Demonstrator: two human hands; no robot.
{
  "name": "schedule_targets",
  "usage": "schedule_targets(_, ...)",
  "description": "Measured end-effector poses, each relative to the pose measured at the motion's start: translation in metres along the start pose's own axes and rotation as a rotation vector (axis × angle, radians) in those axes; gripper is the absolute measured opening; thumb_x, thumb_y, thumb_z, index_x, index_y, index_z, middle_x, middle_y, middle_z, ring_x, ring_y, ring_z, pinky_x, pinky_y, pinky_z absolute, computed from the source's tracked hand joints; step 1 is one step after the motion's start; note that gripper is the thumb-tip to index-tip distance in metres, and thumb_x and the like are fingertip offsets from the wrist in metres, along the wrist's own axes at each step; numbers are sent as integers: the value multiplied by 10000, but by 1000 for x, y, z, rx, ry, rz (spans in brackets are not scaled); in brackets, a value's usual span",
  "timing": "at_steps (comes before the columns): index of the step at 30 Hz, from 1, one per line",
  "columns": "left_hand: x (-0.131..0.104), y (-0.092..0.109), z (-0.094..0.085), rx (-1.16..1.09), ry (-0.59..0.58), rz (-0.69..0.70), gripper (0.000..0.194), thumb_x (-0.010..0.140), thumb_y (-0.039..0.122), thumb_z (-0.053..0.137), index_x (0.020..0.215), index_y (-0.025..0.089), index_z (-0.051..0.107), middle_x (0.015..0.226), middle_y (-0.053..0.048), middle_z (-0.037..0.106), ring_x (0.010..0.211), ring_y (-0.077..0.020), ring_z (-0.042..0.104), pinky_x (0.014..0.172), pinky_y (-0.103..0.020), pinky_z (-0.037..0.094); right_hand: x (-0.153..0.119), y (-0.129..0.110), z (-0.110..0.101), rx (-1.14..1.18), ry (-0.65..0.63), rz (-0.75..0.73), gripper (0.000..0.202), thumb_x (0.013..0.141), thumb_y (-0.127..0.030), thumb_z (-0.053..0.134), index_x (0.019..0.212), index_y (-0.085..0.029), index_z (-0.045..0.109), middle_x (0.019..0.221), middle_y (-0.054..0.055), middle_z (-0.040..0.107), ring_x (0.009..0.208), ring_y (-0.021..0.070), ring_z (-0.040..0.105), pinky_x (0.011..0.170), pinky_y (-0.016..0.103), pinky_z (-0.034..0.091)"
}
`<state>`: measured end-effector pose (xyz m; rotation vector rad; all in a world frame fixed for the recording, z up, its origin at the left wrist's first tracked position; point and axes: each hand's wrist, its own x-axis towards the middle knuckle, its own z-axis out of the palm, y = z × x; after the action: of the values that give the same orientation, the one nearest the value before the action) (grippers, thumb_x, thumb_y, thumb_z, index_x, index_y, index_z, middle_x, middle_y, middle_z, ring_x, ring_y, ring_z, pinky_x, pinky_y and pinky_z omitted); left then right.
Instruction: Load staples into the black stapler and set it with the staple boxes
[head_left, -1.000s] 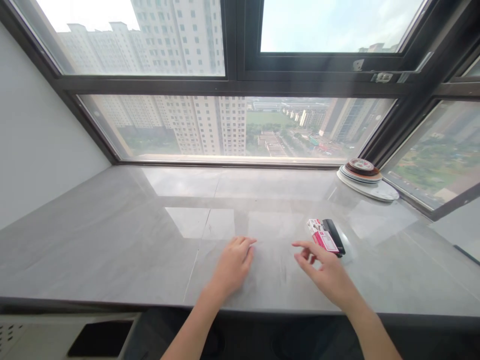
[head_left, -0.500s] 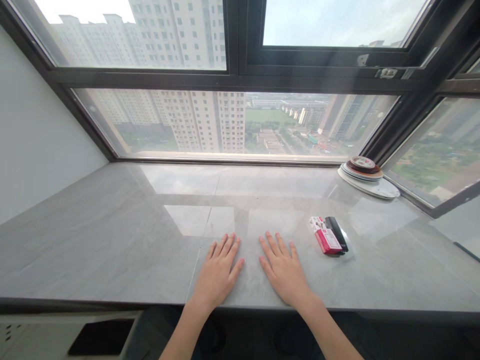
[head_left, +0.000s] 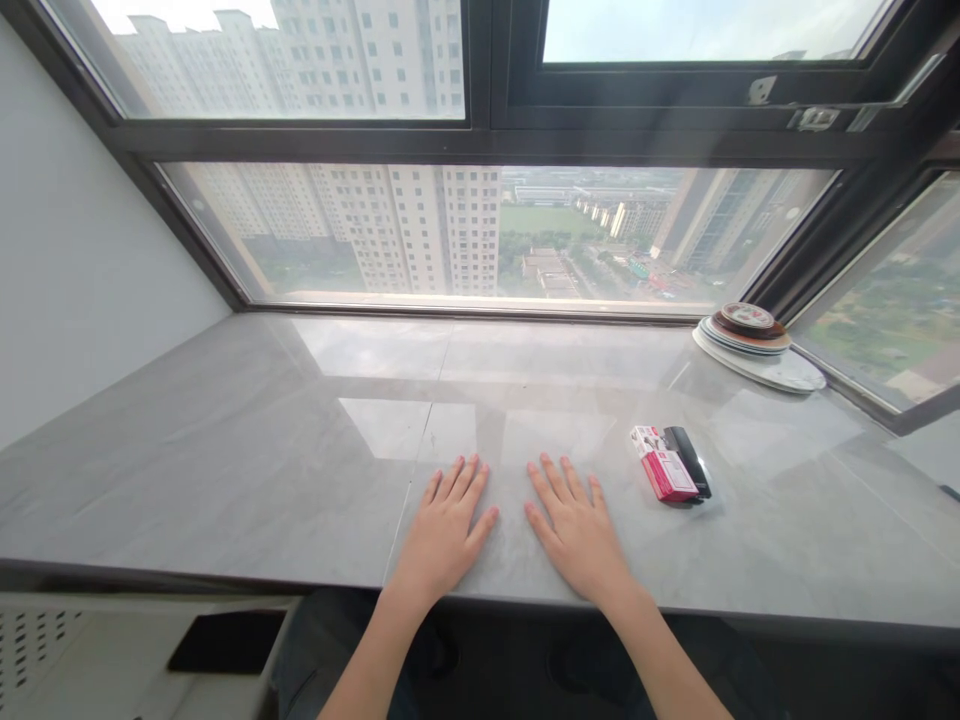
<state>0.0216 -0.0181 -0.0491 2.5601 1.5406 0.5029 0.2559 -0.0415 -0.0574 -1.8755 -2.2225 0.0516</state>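
My left hand point(head_left: 444, 525) lies flat, palm down, on the grey marbled sill point(head_left: 225, 480), its fingers stretched out. To its right, my right hand point(head_left: 577, 525) rests flat on the same surface with fingers spread. A gap separates the two hands, and neither holds anything. A small red and white box point(head_left: 664, 466) lies to the right of my right hand, apart from it. Against the box's right side is a long black object point(head_left: 687, 462), perhaps a stapler; its kind is not clear.
A stack of round plates or coasters point(head_left: 750, 340) sits in the far right corner by the window frame point(head_left: 480, 145). A white wall point(head_left: 90, 230) borders the sill on the left. Below the front edge at left are a pale perforated surface point(head_left: 45, 640) and a dark flat object point(head_left: 225, 642).
The view has shifted slightly, so the whole scene sits a little further right and higher. Both hands stay flat in the same place on the sill.
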Motion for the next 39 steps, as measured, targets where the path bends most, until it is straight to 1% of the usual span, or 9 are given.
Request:
schedule_targets(9,-1,-1,5,21,11,20,626,1084,490,381,1668,359,196,1723,5,219,1598,-262,206,1285,-542,237,1,0,6,9,33,-5,603,1084,-486,337,1668,-379,229,1731,-23,160,1601,312,125,1262,628,104)
schedule_targets(18,0,-1,7,29,4,19,632,1078,510,392,1664,354,217,1724,5,215,1601,-266,195,1286,-544,239,1,1,8,50,65,-13,602,1075,-472,375,1659,-384,263,1720,-7,213,1592,330,164,1254,645,121)
schedule_targets(24,0,-2,7,43,5,25,656,1075,533,388,1671,346,189,1725,-1,207,1604,-268,183,1284,-551,235,0,0,7,23,51,-14,610,1076,-467,372,1665,-374,245,1726,-16,179,1598,320,138,1256,644,119)
schedule_targets(32,0,-1,8,42,20,25,648,1070,531,402,1665,350,220,1721,5,226,1599,-269,202,1285,-532,237,0,-2,3,-11,26,-3,607,1084,-482,340,1670,-373,224,1729,-26,163,1603,308,118,1262,634,118)
schedule_targets(39,1,-1,7,57,-8,12,636,1080,523,382,1667,353,205,1726,15,202,1602,-250,192,1285,-519,237,0,-1,1,-13,5,6,610,1085,-488,352,1669,-368,227,1732,-28,150,1606,297,102,1268,619,111)
